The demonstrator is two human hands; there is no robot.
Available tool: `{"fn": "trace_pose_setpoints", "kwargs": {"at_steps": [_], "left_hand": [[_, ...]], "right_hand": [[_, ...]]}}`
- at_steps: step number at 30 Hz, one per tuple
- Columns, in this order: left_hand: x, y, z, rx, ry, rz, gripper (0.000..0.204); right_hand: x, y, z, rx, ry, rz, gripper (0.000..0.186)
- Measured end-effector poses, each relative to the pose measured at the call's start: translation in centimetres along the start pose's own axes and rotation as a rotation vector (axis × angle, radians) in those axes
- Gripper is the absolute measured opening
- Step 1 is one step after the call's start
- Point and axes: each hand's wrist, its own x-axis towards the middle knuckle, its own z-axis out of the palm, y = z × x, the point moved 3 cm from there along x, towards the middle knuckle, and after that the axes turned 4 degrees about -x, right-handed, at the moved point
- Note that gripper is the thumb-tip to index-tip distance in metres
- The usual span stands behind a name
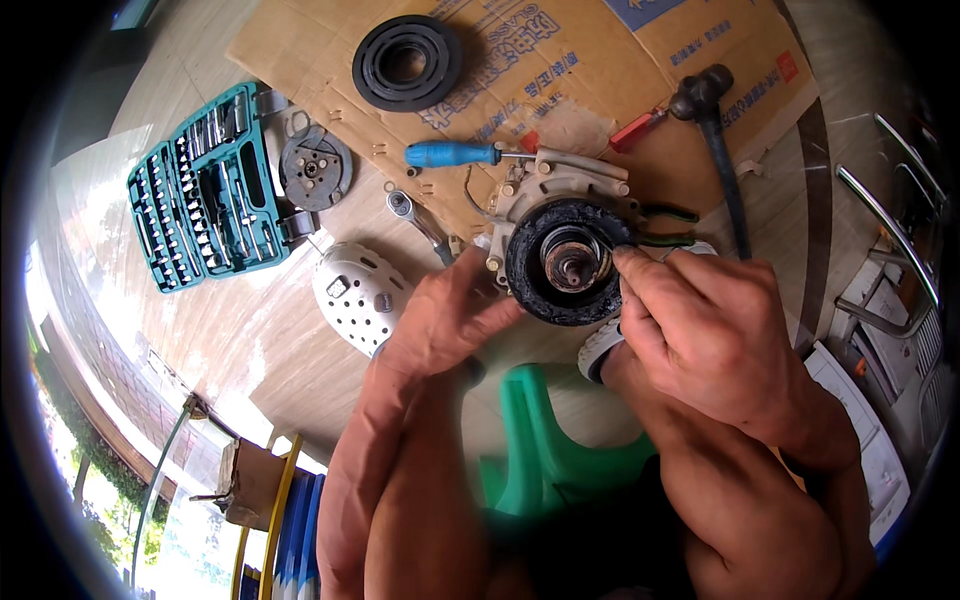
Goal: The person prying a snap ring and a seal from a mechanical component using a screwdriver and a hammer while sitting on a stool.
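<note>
Far left on floor, open teal socket set point(205, 190). Beside it, grey clutch plate point(315, 168), then white perforated shoe point(360, 295). Left hand point(440, 320) cupped against compressor point(565, 250) at centre. Right hand point(700, 335) pinching, fingertips point(630, 265) on black pulley rim. Further right, hammer point(715, 120) on cardboard point(640, 50).

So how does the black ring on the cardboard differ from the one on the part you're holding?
The loose black ring lies flat on the cardboard, clean and smooth, untouched; the mounted ring sits on the grey metal part, grimy and rough, with both the left hand and right hand at it. Both are round and black.
</note>
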Motion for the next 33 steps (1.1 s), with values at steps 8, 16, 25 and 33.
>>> {"fn": "trace_pose_setpoints", "kwargs": {"at_steps": [8,16,25,33], "left_hand": [[0.0,-0.4,0.0,0.026,-0.016,0.002,0.055],[-0.1,-0.2,-0.3,0.066,-0.021,0.016,0.055],[-0.1,0.0,-0.2,0.043,-0.022,0.024,0.058],[-0.2,-0.2,-0.2,0.056,-0.015,0.039,0.055]], "right_hand": [[1.3,0.2,-0.9,0.021,-0.089,0.069,0.024],[0.8,-0.1,-0.2,-0.065,-0.092,0.034,0.025],[-0.4,-1.3,1.2,-0.217,-0.007,-0.096,0.029],[-0.6,-1.6,1.5,-0.301,0.035,-0.159,0.039]]}}
